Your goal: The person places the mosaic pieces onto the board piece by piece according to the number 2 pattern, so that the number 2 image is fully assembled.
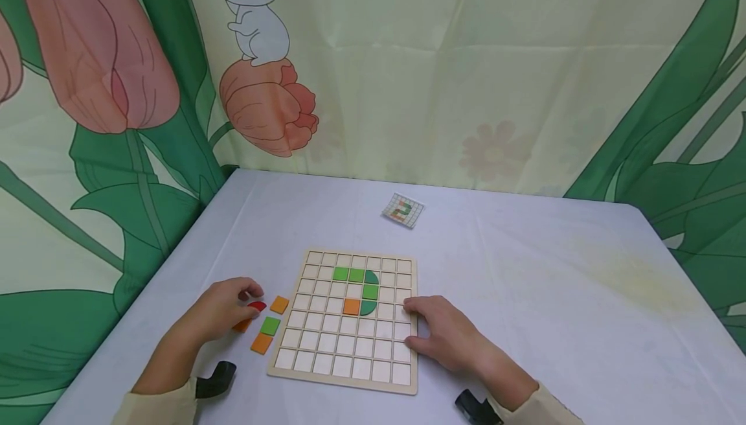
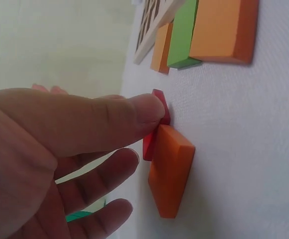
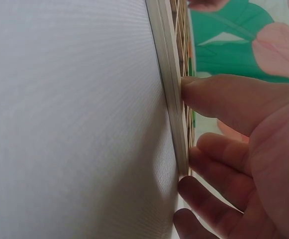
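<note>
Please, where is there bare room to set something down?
The widest bare patch of white cloth-covered table lies right of the right hand; a smaller one, between the small printed card and the pale wooden grid board. Crowded: left of the board, where the left hand pinches a red piece beside orange and green square tiles.

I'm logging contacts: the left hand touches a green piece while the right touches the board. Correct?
Not quite: the left hand touches a red piece, not green, as the left wrist view shows. The right hand does touch the board.
</note>
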{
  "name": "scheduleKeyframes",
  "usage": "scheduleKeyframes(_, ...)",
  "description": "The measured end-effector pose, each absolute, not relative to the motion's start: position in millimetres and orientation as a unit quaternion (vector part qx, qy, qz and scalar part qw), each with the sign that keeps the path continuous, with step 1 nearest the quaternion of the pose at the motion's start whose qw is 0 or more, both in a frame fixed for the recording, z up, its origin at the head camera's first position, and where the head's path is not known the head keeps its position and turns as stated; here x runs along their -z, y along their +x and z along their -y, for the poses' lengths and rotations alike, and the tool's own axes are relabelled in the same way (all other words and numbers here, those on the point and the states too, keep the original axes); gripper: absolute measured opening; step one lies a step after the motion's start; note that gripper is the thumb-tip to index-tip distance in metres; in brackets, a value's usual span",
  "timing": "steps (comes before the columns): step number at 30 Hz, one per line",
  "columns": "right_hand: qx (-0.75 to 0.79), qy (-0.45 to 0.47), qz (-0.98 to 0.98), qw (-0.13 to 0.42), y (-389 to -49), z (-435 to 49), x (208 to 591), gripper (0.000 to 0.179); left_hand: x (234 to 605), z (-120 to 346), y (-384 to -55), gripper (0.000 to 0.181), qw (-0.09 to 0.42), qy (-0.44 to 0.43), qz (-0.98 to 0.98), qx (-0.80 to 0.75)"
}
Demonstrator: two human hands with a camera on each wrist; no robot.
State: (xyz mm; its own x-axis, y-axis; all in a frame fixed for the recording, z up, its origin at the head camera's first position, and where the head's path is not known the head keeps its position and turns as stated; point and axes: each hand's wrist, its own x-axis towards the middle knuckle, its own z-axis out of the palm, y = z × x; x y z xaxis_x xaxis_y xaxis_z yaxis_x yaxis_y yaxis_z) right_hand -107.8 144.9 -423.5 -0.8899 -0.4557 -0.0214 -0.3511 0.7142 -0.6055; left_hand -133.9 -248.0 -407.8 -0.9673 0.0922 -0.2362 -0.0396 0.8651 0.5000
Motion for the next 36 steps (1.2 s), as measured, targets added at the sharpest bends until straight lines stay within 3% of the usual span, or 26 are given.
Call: scheduleKeyframes(36,0.301,-0.222,-0.924,0.076,-108,-145,424,0.045,410,236,-139,0.019,0.115,0.026,-0.964,-0.239)
